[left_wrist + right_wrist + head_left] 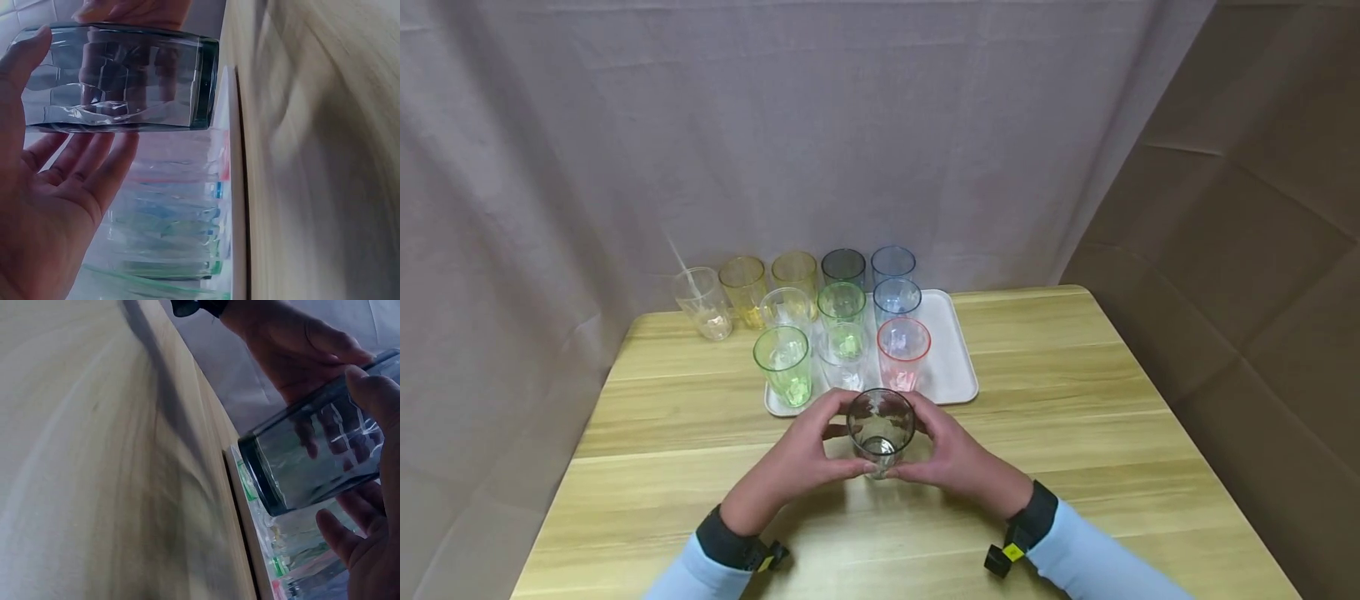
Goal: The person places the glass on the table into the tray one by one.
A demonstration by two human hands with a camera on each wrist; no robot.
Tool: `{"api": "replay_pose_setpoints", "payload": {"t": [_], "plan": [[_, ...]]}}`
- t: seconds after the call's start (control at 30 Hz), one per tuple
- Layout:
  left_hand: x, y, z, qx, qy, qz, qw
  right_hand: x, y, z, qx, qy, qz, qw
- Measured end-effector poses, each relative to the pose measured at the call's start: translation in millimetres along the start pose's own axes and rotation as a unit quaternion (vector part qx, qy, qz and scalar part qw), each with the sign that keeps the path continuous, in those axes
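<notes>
A smoky grey glass tumbler [881, 423] is held upright between both hands, just in front of the tray. My left hand [805, 454] grips its left side, thumb at the near face and fingers round behind. From the other side my right hand [951, 450] holds it the same way. In the left wrist view, the tumbler's thick base [205, 84] is raised off the tabletop. The right wrist view also shows the tumbler [312, 447] with a gap under its base. Close behind the hands stand a red-rimmed glass [904, 354] and a clear glass [844, 358].
A white tray [955, 367] carries several coloured glasses, including a green glass [782, 367] at its front left corner. Left of it, a clear glass [703, 304] with a stick in it and an amber glass [743, 292] stand on the wooden table [1075, 417]. Grey curtain [880, 125] hangs behind.
</notes>
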State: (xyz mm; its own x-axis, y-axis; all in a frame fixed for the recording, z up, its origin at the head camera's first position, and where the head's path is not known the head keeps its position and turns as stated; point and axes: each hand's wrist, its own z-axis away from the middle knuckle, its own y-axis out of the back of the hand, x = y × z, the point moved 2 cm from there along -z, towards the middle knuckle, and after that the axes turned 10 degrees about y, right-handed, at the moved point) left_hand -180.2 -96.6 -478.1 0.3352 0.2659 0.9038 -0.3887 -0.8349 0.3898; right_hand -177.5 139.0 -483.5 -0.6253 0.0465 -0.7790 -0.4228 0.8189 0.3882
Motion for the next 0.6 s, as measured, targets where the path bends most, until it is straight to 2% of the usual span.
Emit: {"api": "replay_pose_setpoints", "payload": {"t": [0.17, 0.33, 0.43, 0.6], "plan": [[-0.3, -2.2, 1.0, 0.0, -0.005, -0.001, 1.0, -14.4, -1.5, -2.6, -0.002, 0.008, -0.015, 0.9999], [-4.6, 2.5, 2.5, -0.001, -0.021, -0.049, 0.9986, -1.5, 0.5, 4.3, 0.01, -0.005, 0.002, 0.9999], [-11.2, 12.9, 7.4, 0.009, -0.007, -0.085, 0.9964, 11.7, 8.5, 13.9, 0.025, -0.02, 0.025, 0.9992], [-25.6, 41.5, 25.9, 0.05, 0.055, -0.132, 0.9884, 20.2, 33.5, 32.6, 0.06, -0.042, 0.062, 0.9954]]}}
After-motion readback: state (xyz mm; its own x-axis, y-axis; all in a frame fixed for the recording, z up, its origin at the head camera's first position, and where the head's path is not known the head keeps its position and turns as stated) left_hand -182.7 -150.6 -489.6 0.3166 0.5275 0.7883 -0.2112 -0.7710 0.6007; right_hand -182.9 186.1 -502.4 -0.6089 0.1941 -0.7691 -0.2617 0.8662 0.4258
